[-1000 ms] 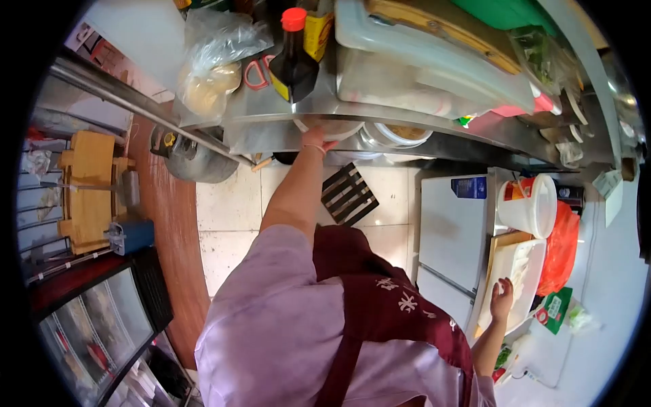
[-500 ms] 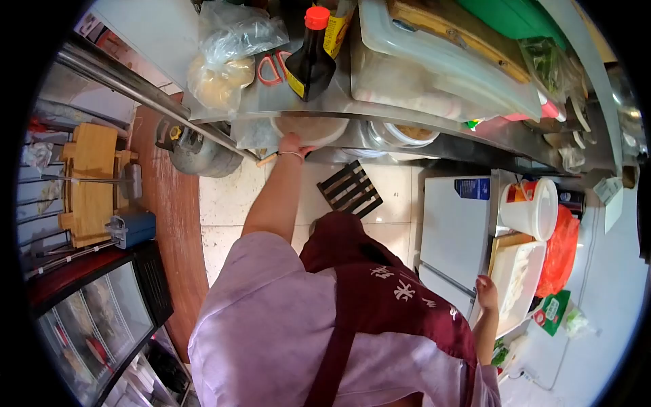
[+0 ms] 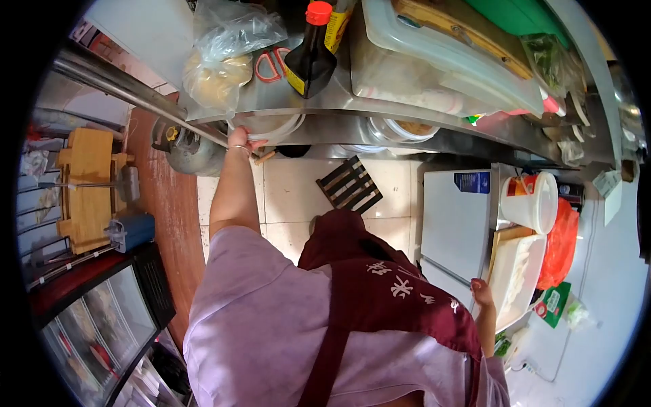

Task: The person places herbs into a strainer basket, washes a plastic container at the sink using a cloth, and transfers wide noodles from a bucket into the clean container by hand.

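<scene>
On the shelf below the steel counter, my left hand (image 3: 244, 138) is closed at the near left edge of a pale round plastic bowl (image 3: 288, 126). The counter's edge covers the far part of the bowl. A wooden handle (image 3: 266, 157) sticks out just below that hand. Over on the right, my right hand (image 3: 482, 293) hangs with its fingers curled in, and nothing shows in it. It is beside a white cabinet (image 3: 456, 227) and a white tray (image 3: 505, 305) of pale pieces.
A dark sauce bottle (image 3: 310, 64), red-handled scissors (image 3: 271, 66) and a plastic bag (image 3: 217, 78) stand on the counter, left of a large clear bin (image 3: 407, 74). Below are a second tub (image 3: 405, 130), a black slatted rack (image 3: 349, 185) on the floor and a gas cylinder (image 3: 193, 152).
My left hand has moved left along the lower shelf, and the round bowl has shifted left with it. The right hand has dropped slightly.
</scene>
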`<state>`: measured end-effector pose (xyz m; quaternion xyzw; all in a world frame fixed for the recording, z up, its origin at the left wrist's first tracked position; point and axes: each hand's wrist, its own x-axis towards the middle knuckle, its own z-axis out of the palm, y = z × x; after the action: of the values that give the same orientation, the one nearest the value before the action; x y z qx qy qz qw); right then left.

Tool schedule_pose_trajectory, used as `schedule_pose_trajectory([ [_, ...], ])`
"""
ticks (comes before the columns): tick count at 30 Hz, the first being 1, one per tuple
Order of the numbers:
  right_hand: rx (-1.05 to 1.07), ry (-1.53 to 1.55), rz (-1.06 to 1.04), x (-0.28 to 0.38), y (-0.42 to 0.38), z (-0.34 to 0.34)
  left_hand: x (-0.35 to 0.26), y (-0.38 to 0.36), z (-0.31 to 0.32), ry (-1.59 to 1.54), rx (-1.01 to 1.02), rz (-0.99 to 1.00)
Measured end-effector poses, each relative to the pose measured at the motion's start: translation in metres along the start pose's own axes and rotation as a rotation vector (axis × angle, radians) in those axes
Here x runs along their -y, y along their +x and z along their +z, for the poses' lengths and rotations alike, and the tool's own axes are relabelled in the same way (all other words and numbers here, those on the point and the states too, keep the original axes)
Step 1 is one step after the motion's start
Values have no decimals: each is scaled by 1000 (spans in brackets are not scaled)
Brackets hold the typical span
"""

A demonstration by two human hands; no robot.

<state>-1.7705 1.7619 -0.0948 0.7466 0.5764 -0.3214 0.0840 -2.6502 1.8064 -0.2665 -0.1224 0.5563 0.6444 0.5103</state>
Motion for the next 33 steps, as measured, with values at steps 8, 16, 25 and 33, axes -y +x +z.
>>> schedule_pose_trajectory([
  [8, -73, 182, 175, -11, -31, 5, -7, 11, -37, 284, 78, -72],
  [16, -33, 271, 217, -22, -67, 46, 140, -58, 40, 341, -51, 77],
  [25, -23, 179, 145, -77, -108, 81, 224, -44, 316, 421, 419, -197],
  [33, 1, 37, 289, -43, -174, 84, 239, -24, 350, 325, 240, -42],
])
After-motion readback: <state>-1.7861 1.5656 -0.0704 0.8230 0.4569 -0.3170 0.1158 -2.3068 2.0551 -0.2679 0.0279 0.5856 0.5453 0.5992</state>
